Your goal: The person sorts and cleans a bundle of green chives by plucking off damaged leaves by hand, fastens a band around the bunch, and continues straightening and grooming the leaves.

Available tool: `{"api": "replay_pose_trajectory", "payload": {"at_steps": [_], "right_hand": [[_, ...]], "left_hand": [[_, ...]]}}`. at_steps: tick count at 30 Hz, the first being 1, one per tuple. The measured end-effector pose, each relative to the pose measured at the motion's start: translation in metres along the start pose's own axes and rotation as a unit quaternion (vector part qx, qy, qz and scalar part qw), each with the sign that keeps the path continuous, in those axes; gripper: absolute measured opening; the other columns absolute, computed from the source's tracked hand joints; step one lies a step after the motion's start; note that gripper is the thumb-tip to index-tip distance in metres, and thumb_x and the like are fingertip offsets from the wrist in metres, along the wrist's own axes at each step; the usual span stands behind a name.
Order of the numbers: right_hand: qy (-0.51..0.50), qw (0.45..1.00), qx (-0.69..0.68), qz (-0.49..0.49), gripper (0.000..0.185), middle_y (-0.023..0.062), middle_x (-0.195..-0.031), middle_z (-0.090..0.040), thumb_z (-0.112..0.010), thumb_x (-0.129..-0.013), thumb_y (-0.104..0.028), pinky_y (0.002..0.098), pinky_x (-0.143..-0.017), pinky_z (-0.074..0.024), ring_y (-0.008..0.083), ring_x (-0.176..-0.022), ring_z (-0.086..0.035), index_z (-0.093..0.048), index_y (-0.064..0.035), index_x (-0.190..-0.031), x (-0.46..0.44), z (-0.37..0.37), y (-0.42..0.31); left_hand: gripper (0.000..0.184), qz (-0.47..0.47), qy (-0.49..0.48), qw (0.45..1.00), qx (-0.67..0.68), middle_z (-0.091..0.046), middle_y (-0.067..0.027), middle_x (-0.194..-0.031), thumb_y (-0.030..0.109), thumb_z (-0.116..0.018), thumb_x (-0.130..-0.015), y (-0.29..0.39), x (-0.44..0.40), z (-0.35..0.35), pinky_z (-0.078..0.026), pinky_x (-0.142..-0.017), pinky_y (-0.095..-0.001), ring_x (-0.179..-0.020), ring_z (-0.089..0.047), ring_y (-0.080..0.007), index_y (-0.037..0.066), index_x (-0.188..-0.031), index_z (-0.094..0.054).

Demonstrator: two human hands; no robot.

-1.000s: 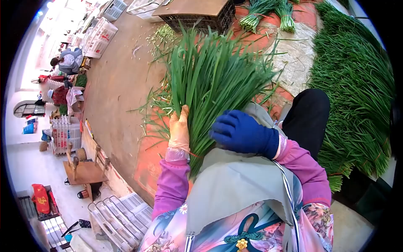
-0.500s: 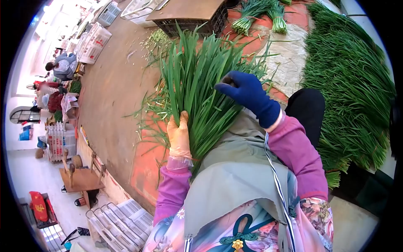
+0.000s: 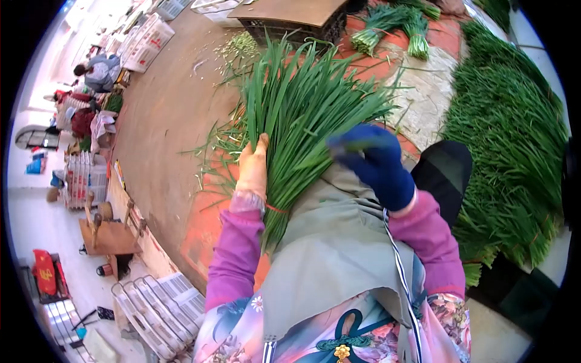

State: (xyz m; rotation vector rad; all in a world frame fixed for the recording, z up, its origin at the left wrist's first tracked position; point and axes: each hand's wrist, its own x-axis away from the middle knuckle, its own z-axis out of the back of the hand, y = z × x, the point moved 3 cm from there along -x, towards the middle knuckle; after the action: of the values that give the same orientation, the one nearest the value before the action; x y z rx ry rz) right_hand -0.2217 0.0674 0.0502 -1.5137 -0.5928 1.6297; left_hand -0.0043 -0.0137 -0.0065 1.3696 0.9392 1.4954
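A large bunch of garlic chives (image 3: 302, 109) lies across my lap, its flat green leaves fanned out away from me and a red band round its lower part. My left hand (image 3: 253, 166), in a tan glove, is wrapped round the left side of the bunch with the thumb on top. At the right side of the leaves is my right hand (image 3: 378, 160), in a dark blue knitted glove. Its fingers are bent and somewhat blurred, with a few green leaf blades caught between them. A grey apron (image 3: 339, 266) covers my lap under the bunch.
A big heap of chives (image 3: 508, 139) lies to the right. Tied bunches (image 3: 417, 33) rest on red sheeting at the far side, near a board-topped black crate (image 3: 290, 30). Trimmings (image 3: 239, 48) litter the floor. Left are a wooden stool (image 3: 109, 236), white crates (image 3: 160, 311) and a seated person (image 3: 100, 72).
My right hand has moved down and a little right, and leaf blades now show in its fingers. My left hand keeps its hold on the bunch. The view has shifted slightly.
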Motion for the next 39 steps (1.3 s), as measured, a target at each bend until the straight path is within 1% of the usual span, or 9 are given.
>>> {"api": "replay_pose_trajectory", "payload": {"at_steps": [3, 8, 12, 13, 15, 18, 23, 32, 39], "right_hand": [[-0.152, 0.977, 0.006, 0.146, 0.009, 0.0081, -0.071, -0.061, -0.065, -0.072, -0.013, 0.0322, -0.058, -0.0438, 0.025, -0.069, -0.059, -0.062, -0.0047, -0.074, 0.006, 0.014, -0.067], [-0.127, 0.952, -0.133, 0.244, 0.017, 0.0029, -0.07, -0.059, -0.069, -0.067, -0.01, 0.0294, -0.056, -0.0438, 0.0211, -0.062, -0.058, -0.067, -0.0062, -0.083, 0.022, 0.053, -0.104], [0.03, 0.98, -0.026, -0.195, 0.014, 0.0043, -0.06, -0.055, -0.06, -0.078, -0.008, 0.0263, -0.05, -0.0401, 0.0197, -0.05, -0.052, -0.055, -0.0012, -0.066, 0.053, 0.082, -0.042], [-0.045, 0.967, 0.233, -0.09, 0.011, 0.0073, -0.057, -0.053, -0.061, -0.077, -0.009, 0.0264, -0.05, -0.0398, 0.0234, -0.048, -0.049, -0.057, -0.001, -0.07, 0.044, 0.088, -0.023], [-0.058, 0.904, 0.377, -0.195, 0.014, 0.0101, -0.065, -0.055, -0.063, -0.075, -0.012, 0.0299, -0.054, -0.0422, 0.0262, -0.056, -0.051, -0.06, -0.0025, -0.085, 0.058, 0.097, 0.02], [-0.114, 0.874, 0.464, -0.093, 0.047, 0.0115, -0.086, -0.057, -0.067, -0.07, -0.019, 0.0373, -0.067, -0.0437, 0.0288, -0.075, -0.054, -0.051, -0.0063, -0.112, 0.055, 0.076, 0.035], [-0.193, 0.872, 0.402, 0.203, 0.057, 0.0116, -0.095, -0.055, -0.069, -0.064, -0.026, 0.0464, -0.086, -0.0369, 0.0274, -0.094, -0.051, -0.05, -0.0092, -0.115, 0.009, -0.022, 0.005], [-0.252, 0.89, 0.364, 0.106, 0.036, 0.0067, -0.067, -0.052, -0.052, -0.074, -0.014, 0.0362, -0.044, -0.0428, 0.0224, -0.061, -0.057, -0.05, -0.0052, -0.109, 0.049, -0.062, 0.056], [-0.287, 0.849, 0.434, 0.085, 0.037, 0.0083, -0.079, -0.054, -0.056, -0.072, -0.016, 0.0399, -0.058, -0.0436, 0.0237, -0.072, -0.056, -0.052, -0.0055, -0.107, 0.038, -0.053, 0.038]], "left_hand": [[0.046, 0.058, 0.022, 0.998, -0.003, -0.06, -0.0069, -0.099, 0.036, -0.057, -0.084, -0.014, -0.03, 0.005, -0.04, -0.081, -0.0266, -0.089, -0.053, -0.0155, -0.001, -0.112, -0.055], [0.053, 0.101, 0.04, 0.993, -0.04, -0.057, -0.0077, -0.106, 0.042, -0.06, -0.08, -0.012, -0.03, 0.009, -0.037, -0.086, -0.0274, -0.094, -0.05, -0.0176, 0.001, -0.113, -0.053], [0.057, 0.062, -0.047, 0.996, 0.047, -0.056, -0.0084, -0.104, 0.034, -0.062, -0.081, -0.022, -0.029, 0.012, -0.043, -0.077, -0.027, -0.09, -0.052, -0.0163, -0.002, -0.12, -0.042], [0.062, 0.009, -0.066, 0.997, 0.043, -0.055, -0.0093, -0.106, 0.03, -0.065, -0.081, -0.026, -0.029, 0.011, -0.045, -0.076, -0.0265, -0.09, -0.053, -0.0165, -0.003, -0.125, -0.036], [0.093, -0.072, -0.121, 0.987, 0.072, -0.05, -0.0128, -0.117, 0.013, -0.073, -0.071, -0.005, 0.001, -0.002, -0.046, -0.083, -0.0279, -0.099, -0.052, -0.0186, 0.0, -0.138, -0.01], [0.085, -0.23, -0.058, 0.925, -0.299, -0.049, -0.0119, -0.12, 0.009, -0.073, -0.07, -0.007, -0.003, -0.005, -0.046, -0.082, -0.0292, -0.1, -0.052, -0.0175, 0.007, -0.137, -0.02], [0.062, -0.041, -0.148, 0.986, -0.06, -0.059, -0.01, -0.102, 0.011, -0.073, -0.07, -0.003, -0.018, -0.013, -0.048, -0.077, -0.0273, -0.087, -0.058, -0.0183, 0.0, -0.121, -0.041], [0.026, 0.018, -0.006, 0.996, 0.088, -0.061, -0.0071, -0.087, 0.013, -0.06, -0.081, -0.015, -0.004, 0.015, -0.051, -0.064, -0.0298, -0.071, -0.059, -0.018, 0.001, -0.104, -0.056], [0.025, 0.061, -0.025, 0.979, 0.191, -0.062, -0.0091, -0.091, 0.013, -0.057, -0.083, -0.02, -0.002, 0.015, -0.053, -0.067, -0.0339, -0.075, -0.062, -0.0221, 0.003, -0.105, -0.056]]}}
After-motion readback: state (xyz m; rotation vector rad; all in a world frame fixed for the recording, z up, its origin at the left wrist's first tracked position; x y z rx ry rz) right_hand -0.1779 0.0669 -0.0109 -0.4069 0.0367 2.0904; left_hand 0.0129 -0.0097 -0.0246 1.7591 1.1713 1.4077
